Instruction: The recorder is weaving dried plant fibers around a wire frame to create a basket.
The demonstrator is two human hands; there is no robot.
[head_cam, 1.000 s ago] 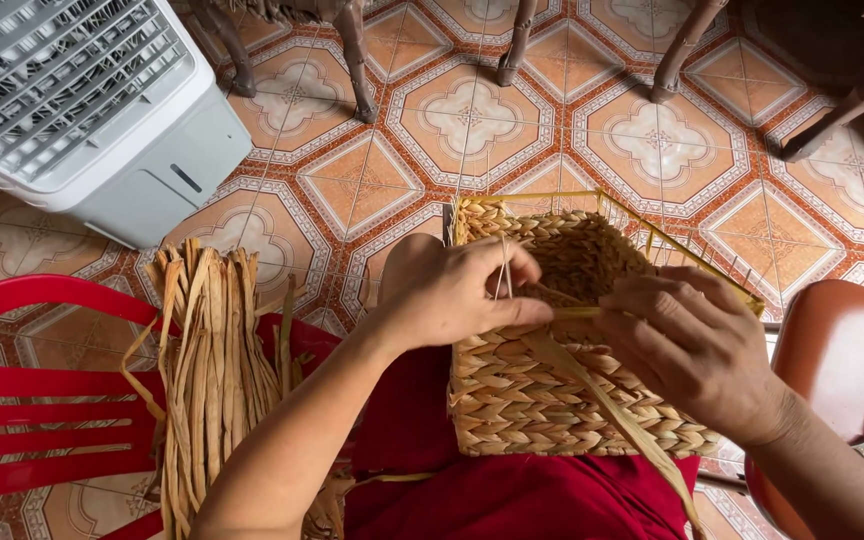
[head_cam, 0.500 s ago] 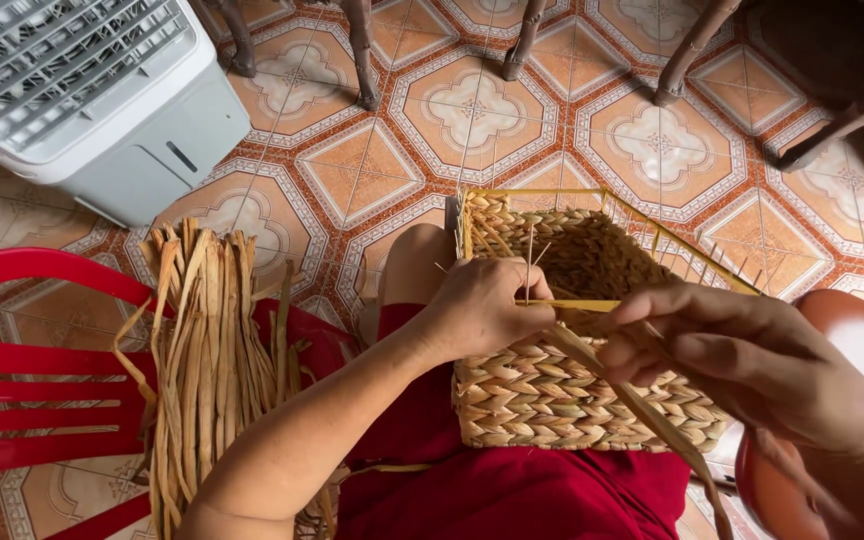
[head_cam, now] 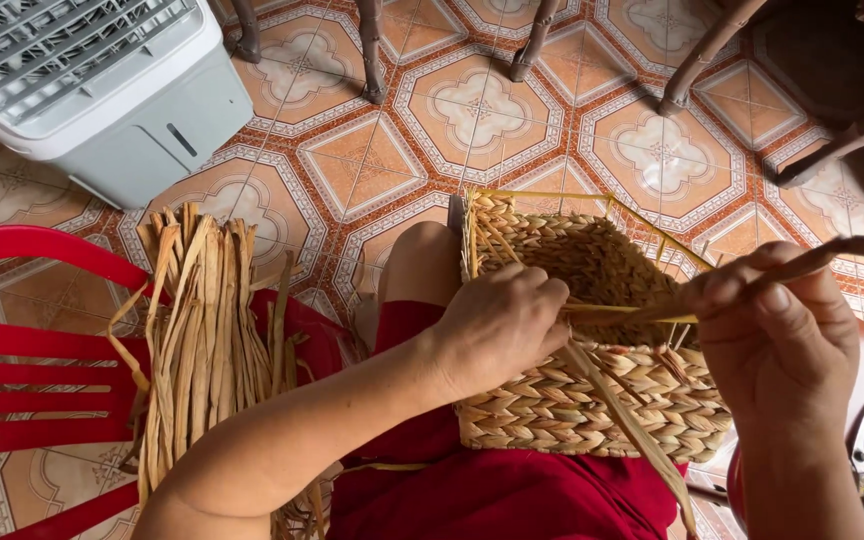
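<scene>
Tan woven straw basket (head_cam: 592,350) on red-clothed lap (head_cam: 512,495), between both hands. Left hand (head_cam: 497,325) clenched at near rim, pinning flat dried straw strand (head_cam: 632,312). Right hand (head_cam: 777,320) pinching same strand, drawn taut rightward; long axis left-right across basket mouth. Left hand nearer.

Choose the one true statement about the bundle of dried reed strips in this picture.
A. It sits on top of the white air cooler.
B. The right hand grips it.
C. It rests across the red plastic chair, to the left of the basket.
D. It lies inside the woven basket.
C: the bundle of dried reed strips lies across the red plastic chair, left of the woven basket and apart from it.
</scene>
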